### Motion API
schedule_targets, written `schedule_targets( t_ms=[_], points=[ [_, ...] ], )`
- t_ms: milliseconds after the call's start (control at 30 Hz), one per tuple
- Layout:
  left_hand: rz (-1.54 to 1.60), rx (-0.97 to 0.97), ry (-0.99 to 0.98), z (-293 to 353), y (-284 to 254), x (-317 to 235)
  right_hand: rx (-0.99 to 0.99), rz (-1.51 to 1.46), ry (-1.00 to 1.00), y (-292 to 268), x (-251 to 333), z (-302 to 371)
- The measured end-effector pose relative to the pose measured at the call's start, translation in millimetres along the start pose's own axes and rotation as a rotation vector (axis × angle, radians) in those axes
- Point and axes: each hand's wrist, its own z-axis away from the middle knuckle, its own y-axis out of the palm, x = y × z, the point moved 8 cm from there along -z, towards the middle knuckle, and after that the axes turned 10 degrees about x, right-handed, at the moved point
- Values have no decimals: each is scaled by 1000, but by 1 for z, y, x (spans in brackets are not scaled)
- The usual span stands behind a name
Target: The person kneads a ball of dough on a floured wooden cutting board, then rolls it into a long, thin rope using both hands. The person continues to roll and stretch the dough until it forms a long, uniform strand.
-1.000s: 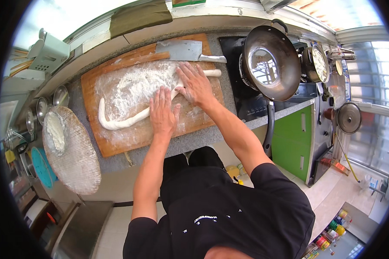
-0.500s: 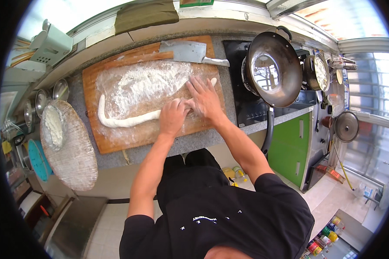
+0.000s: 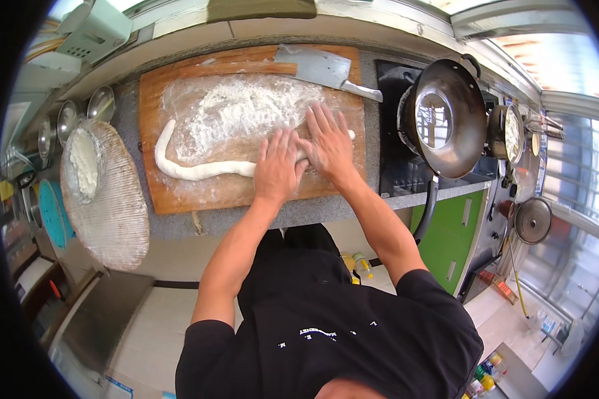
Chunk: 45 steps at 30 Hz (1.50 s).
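A long rope of white dough (image 3: pixel 209 171) lies on a floured wooden board (image 3: pixel 170 205), its left end bent upward toward the far side. My left hand (image 3: pixel 277 165) rests flat on the rope, fingers stretched out. Beside it on the right, my right hand (image 3: pixel 327 144) also presses down flat, fingers extended; the hands touch or nearly touch. Both cover the dough beneath them, and only a small tip shows past the right hand. Loose flour (image 3: pixel 246 110) is spread beyond the rope.
A cleaver (image 3: pixel 321 68) lies at the board's far edge beside a wooden stick (image 3: pixel 246 69). To the right, a wok (image 3: pixel 449 116) sits on the black cooktop, with a pot (image 3: pixel 512 133) beyond it. At left, a bowl of flour (image 3: pixel 84 166) stands on a ridged round tray (image 3: pixel 123 213).
My left hand has gone from curled fingers to lying flat and outstretched on the dough. The whole view has shifted, so the board appears higher and further right.
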Motion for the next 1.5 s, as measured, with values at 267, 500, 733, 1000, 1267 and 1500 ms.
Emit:
schedule_targets(
  t_ms=[267,500,733,1000,1267,1500],
  points=[
    [-33,20,50,-6,3,15,23,-6,-46,-4,0,10],
    [393,-116,39,-46,-49,43,-415,-465,-38,-72,-25,-44],
    [198,177,134,-73,-46,3,-499,-1042,584,-14,-63,51],
    [1527,243,-84,-61,-105,28,-50,-1638,99,42,78,3],
    [2254,-87,202,-31,-241,62,321,-1674,-124,37,148,-58],
    [2386,-266,208,-7,-264,133,311,-1640,-148,-74,96,-40]
  ],
)
